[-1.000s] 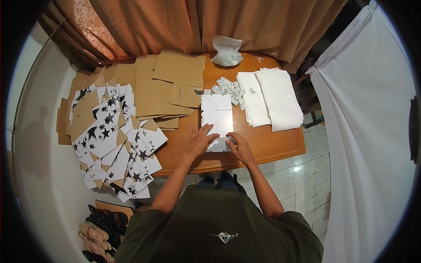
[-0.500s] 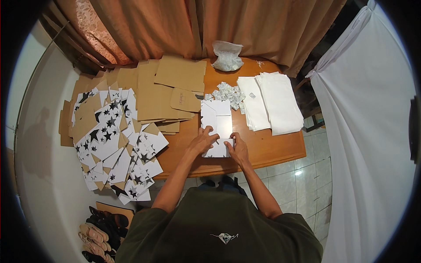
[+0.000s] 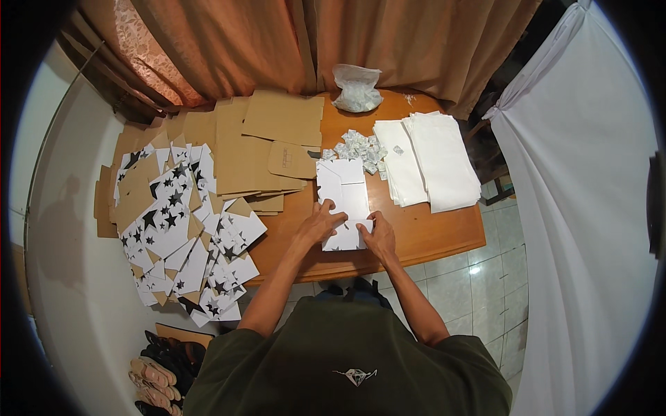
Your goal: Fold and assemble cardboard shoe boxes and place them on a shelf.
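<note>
Closest to us, the right hand is pinching the near right edge of the partly folded white carton, its fingers narrow on the card, while the left hand is resting on the left side, fingers spread. If that pinch is pulling unevenly, we are risking a crooked crease or torn edge — and a light left hold could be letting the carton skew across the surface. Farther off, sachets are lying beside its far end, inviting a scattering shove.
</note>
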A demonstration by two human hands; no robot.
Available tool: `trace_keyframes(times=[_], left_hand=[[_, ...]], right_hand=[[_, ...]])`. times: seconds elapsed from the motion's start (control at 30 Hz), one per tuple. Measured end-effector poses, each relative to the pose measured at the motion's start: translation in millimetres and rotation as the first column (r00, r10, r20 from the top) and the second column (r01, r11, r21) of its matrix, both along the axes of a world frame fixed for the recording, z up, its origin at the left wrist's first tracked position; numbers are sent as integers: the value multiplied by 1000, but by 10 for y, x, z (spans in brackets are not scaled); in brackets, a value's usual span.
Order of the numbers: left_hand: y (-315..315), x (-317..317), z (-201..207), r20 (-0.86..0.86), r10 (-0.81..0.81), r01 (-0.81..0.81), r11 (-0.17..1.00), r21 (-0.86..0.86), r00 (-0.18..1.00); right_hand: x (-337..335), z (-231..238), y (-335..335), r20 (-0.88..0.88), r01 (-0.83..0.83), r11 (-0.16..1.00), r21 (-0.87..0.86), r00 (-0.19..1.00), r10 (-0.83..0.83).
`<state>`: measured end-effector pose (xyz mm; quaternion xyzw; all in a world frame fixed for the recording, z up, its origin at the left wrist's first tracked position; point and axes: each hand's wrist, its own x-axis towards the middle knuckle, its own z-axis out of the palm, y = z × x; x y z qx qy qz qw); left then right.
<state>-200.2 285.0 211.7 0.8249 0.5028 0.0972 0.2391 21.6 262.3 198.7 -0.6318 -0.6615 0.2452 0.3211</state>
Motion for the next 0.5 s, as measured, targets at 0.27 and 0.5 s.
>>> trace_keyframes(times=[0.27, 0.5], left_hand=[[41, -7, 95, -1, -2, 2, 997, -73, 1000], [-11, 34, 2, 12, -1, 1, 1000, -13, 1000]], right_hand=[[-118, 229, -64, 113, 100, 984, -146, 990, -84], [-171, 237, -92, 192, 77, 996, -52, 979, -66]])
